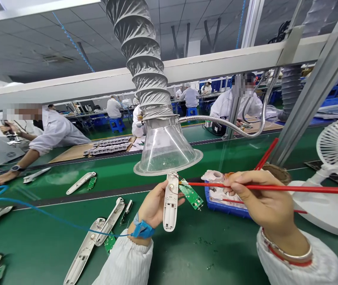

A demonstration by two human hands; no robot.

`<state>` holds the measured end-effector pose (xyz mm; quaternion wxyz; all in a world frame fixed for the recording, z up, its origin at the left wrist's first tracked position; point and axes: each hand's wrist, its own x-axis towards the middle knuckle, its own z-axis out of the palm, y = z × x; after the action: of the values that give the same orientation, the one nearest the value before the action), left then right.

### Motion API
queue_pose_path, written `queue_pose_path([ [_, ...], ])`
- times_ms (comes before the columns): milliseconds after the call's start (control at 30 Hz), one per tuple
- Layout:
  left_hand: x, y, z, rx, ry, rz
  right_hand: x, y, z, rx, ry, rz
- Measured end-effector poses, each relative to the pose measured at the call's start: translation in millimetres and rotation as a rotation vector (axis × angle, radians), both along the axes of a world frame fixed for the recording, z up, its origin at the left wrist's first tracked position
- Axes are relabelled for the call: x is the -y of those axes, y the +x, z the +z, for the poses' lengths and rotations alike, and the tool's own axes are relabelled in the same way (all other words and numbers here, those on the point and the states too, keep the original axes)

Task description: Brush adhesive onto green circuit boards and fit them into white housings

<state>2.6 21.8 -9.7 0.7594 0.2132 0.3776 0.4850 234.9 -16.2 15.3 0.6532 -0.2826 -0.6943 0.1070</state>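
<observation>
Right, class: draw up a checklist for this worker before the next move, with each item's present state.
1. Left hand holding the white casing: ok.
2. Right hand gripping the thin red tool: ok.
3. Blue wrist strap worn on the left: ok.
4. Green circuit board seated inside the casing: not ok; it sticks out to the side.
5. Tool touching the board: cannot tell; contact too small.
6. Casing directly beneath the clear hood: cannot tell from this angle.
</observation>
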Motion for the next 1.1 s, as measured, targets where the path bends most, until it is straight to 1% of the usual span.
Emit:
queue_pose_path([
  [167, 1.1, 0.3, 1.6, -0.016, 0.013, 0.008, -0.4, 2.3, -0.5, 0.038, 0.042, 0.023],
  [333, 3.1, 0.9, 3.9, -0.023, 0.016, 0.006, 4.9, 9.4, 0.3, 0.034, 0.072, -0.036],
  [400, 3.8, 0.8, 4.3, -0.024, 0.013, 0.013, 7.5, 9.5, 1.6, 0.012, 0.079, -0.012],
  [467, 4.1, 0.7, 4.7, -0.021, 0.016, 0.02, 8.8, 7.0, 3.3, -0.004, 0.085, 0.042],
  [533, 3.9, 0.8, 5.0, -0.016, 0.021, 0.014, 8.7, 3.2, 4.7, 0.022, 0.086, 0.086],
  [600, 3.3, 1.2, 5.3, -0.015, 0.029, 0.009, 7.8, 0.1, 5.4, 0.081, 0.082, 0.091],
  [667, 2.5, 1.8, 5.4, -0.018, 0.034, 0.013, 6.9, -0.8, 5.4, 0.112, 0.083, 0.075],
  [767, 2.8, 2.6, 5.5, -0.028, 0.031, 0.027, 6.2, 1.8, 5.0, 0.099, 0.086, 0.048],
  [967, 4.4, -0.4, 7.0, -0.017, 0.043, 0.036, 2.9, 10.8, 4.3, 0.201, 0.079, -0.122],
  [1033, -4.7, -2.6, 4.1, -0.022, 0.059, 0.038, 2.2, 14.0, 4.0, 0.139, 0.085, -0.158],
  [1100, -24.1, -4.0, -2.9, -0.036, 0.074, 0.052, 2.6, 17.3, 4.2, 0.074, 0.086, -0.197],
])
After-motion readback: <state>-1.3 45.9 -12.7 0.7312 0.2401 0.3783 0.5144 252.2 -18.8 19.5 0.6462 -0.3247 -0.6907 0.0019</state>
